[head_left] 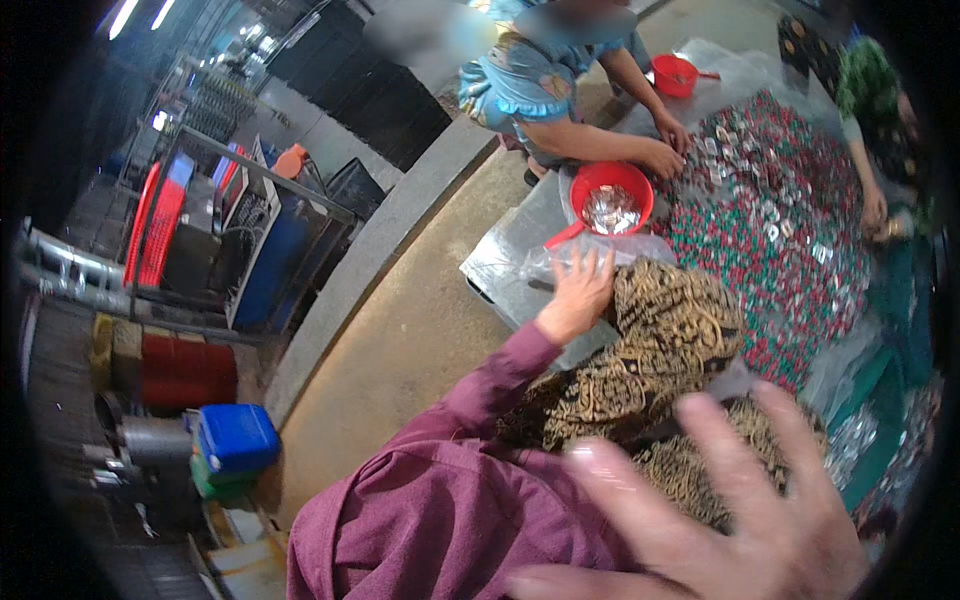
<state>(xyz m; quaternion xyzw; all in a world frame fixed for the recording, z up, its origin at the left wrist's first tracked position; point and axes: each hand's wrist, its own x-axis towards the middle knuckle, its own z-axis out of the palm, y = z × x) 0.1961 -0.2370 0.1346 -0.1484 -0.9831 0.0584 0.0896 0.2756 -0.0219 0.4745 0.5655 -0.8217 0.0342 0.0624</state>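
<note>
My left hand [580,295], in a purple sleeve, has its fingers stretched out beside my patterned knee, at the edge of the clear plastic sheet [545,262]. Whether it presses on the sheet, I cannot tell. Just beyond its fingertips is a red long-handled dipper [580,190] with shiny silver pieces in it. Close up at the lower right, my right hand [740,510] is raised with fingers spread and nothing in it, slightly blurred. Past my knees spreads a wide heap of small red and green pieces [760,270], with silver pieces scattered on top.
Across the heap, a person in blue [540,90] reaches into its edge with both hands. Another person's hand [874,208] is at the far right. A second red dipper [675,76] stands at the back. To the left are a concrete ledge [330,330] and a blue container [238,438].
</note>
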